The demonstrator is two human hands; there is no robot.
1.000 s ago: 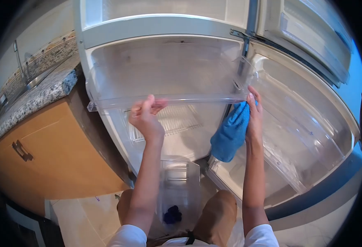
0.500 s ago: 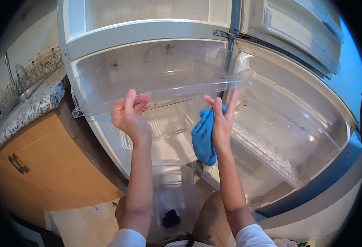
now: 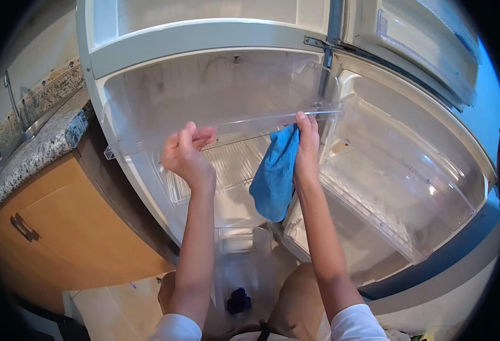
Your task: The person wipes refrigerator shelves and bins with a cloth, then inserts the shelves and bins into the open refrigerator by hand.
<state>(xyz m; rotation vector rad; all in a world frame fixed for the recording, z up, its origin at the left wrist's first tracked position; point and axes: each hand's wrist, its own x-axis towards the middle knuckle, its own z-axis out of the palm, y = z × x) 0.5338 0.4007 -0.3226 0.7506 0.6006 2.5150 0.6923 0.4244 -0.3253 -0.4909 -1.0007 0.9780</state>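
A clear plastic fridge tray is held tilted in front of the open fridge, its long rim towards me. My left hand is at the left part of that rim, thumb up and fingers curled around it. At the right end, my right hand pinches a blue cloth against the rim, thumb on top. The cloth hangs down on the palm side. Part of the right fingers is hidden by the cloth and the hand itself.
The open fridge door with clear shelves stands on the right. A wire shelf lies inside the fridge. Between my legs is a clear bin with a dark purple bundle. A wooden cabinet with granite counter borders the left.
My right hand's spread fingers have closed at the tray's rim, with the cloth now hanging more openly to the left. The left hand has shifted slightly right.
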